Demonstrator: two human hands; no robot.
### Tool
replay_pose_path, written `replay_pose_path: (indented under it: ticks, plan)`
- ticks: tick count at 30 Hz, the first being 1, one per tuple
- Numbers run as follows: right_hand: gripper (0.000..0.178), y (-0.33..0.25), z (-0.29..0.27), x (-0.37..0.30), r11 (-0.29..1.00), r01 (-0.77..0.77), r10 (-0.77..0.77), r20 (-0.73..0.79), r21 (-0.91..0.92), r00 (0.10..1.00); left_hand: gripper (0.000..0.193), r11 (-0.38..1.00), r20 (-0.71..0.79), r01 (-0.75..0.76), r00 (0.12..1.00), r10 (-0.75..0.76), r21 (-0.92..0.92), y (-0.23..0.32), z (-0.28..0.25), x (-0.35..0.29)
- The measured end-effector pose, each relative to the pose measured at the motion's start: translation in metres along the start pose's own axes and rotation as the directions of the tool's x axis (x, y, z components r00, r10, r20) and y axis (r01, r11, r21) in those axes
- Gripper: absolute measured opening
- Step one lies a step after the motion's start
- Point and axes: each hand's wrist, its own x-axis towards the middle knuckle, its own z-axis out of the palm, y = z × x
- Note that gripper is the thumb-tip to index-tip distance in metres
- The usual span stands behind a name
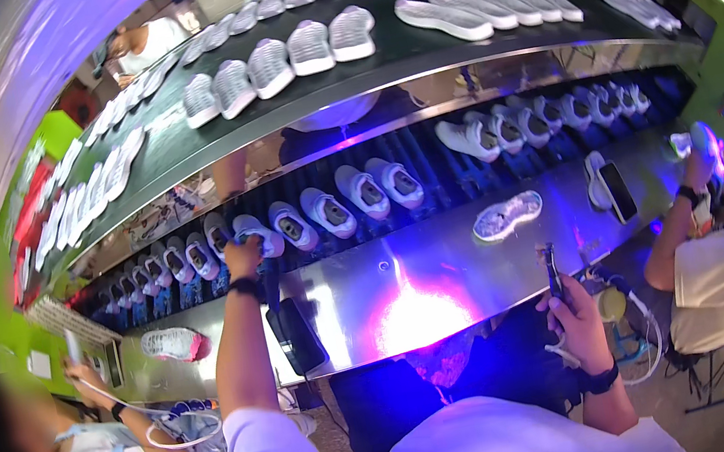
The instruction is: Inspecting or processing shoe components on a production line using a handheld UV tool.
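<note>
My left hand (243, 259) is stretched out to the row of shoes on the lower belt. Its fingers grip the edge of a light grey-and-white shoe (259, 234). On my right, near the bench's front edge, my right hand (578, 321) is closed round a slim dark-handled tool, which looks like a brush (551, 268), its brownish tip pointing up. Beyond that hand a pale shoe sole (508, 217) lies on the metal bench (474, 255). A bright pink-white light falls on the bench between my arms.
Shoes fill stretches of the lower belt (465, 177); the upper dark belt (391, 61) carries rows of soles. A black phone (296, 337) lies by my left forearm, another phone (617, 191) farther right. A pink-ended sole (175, 344) lies left. Co-workers sit on both sides.
</note>
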Motion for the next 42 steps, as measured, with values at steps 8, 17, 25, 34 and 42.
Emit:
replay_pose_path:
  ticks: [8,17,25,34,42]
  plan:
    - [0.045,0.015,0.008,0.026,0.997,0.016,-0.006,0.147,-0.069,0.989,0.044,0.656,0.525,0.275,0.823,0.217,-0.703,0.055,-0.007,-0.267]
    - [0.044,-0.051,0.024,0.008,0.931,0.298,-0.218,0.335,-0.210,0.917,0.055,0.260,0.105,-0.839,0.240,0.965,-0.478,0.115,0.020,-0.376]
    - [0.046,-0.063,0.021,0.007,0.794,0.485,-0.334,0.405,-0.367,0.851,0.033,-0.029,0.187,-0.958,-0.086,0.979,-0.286,0.130,0.005,-0.386]
    - [0.045,-0.034,0.005,0.007,0.905,0.333,-0.184,0.463,-0.264,0.867,0.033,-0.039,0.312,-0.976,-0.106,0.944,-0.214,0.129,0.017,-0.382]
    - [0.043,-0.020,-0.019,-0.004,0.978,0.109,0.002,0.535,-0.177,0.845,0.033,0.029,0.352,-0.982,-0.039,0.935,-0.185,0.121,0.035,-0.375]
